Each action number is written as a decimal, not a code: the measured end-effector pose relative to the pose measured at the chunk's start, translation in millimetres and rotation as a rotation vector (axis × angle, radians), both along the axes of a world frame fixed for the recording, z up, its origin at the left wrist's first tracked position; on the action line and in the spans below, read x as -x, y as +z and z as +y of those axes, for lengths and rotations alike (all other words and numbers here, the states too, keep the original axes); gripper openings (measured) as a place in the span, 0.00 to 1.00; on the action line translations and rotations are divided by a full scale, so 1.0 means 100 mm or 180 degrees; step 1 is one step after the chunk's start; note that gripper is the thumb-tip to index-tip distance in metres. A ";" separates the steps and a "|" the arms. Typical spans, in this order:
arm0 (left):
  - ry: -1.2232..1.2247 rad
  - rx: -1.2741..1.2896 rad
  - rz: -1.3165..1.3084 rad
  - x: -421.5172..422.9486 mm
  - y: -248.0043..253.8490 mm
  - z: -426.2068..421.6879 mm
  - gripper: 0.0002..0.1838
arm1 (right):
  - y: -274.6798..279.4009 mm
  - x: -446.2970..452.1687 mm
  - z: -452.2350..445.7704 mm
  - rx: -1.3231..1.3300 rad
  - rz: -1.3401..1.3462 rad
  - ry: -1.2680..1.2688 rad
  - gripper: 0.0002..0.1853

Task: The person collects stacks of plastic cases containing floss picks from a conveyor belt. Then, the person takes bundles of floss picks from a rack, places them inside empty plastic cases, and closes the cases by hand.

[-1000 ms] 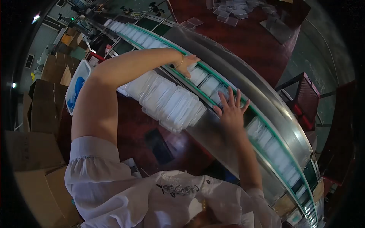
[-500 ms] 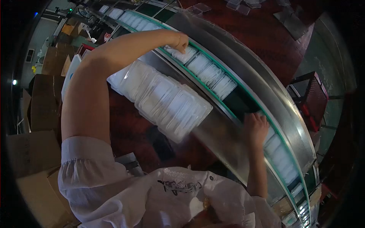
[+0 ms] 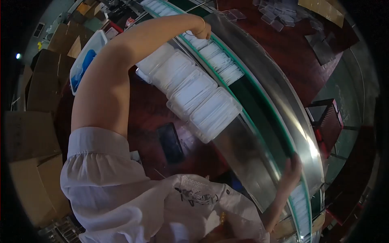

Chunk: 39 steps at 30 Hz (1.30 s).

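Observation:
My left hand (image 3: 202, 31) is bent down over the far row of clear plastic boxes with white contents (image 3: 219, 60) on the conveyor. Its fingers are curled, and what they grip is hidden. Farther down the belt, my right hand (image 3: 292, 170) reaches over the green guide rail, thumb and fingers apart. Just below it is another row of white-filled boxes (image 3: 300, 206); I cannot tell whether the fingertips touch them. Bare dark belt (image 3: 257, 109) lies between the two rows. Beside the conveyor, on the near side, several stacks of similar boxes (image 3: 194, 91) lie packed together.
A dark phone-like slab (image 3: 170, 142) lies on the red table (image 3: 148, 117). A white tub (image 3: 77, 75) with something blue stands left. Cardboard boxes (image 3: 26, 135) line the left side. Loose clear plastic pieces (image 3: 277, 16) and a red crate (image 3: 330, 121) lie beyond the metal ledge (image 3: 300, 117).
My right hand has moved down along the conveyor, and the bare stretch of belt has grown longer. My left hand remains over the far row. The view has shifted slightly.

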<state>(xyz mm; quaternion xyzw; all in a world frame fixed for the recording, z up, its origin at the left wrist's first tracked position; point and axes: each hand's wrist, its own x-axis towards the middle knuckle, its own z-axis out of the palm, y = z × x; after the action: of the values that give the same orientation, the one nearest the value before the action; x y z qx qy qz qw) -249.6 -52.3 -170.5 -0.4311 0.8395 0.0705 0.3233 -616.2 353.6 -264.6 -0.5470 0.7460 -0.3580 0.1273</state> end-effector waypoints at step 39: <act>-0.0130 0.0281 0.0089 2.05 -0.02 1.54 0.36 | -0.23 0.45 -0.69 0.0069 0.1581 0.0970 0.29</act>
<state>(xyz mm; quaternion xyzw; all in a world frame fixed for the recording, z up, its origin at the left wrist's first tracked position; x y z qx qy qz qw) -455.0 101.6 -172.4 -0.4267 0.8548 0.0328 0.2935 -661.0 284.4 -287.9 -0.7249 0.6597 -0.1978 -0.0127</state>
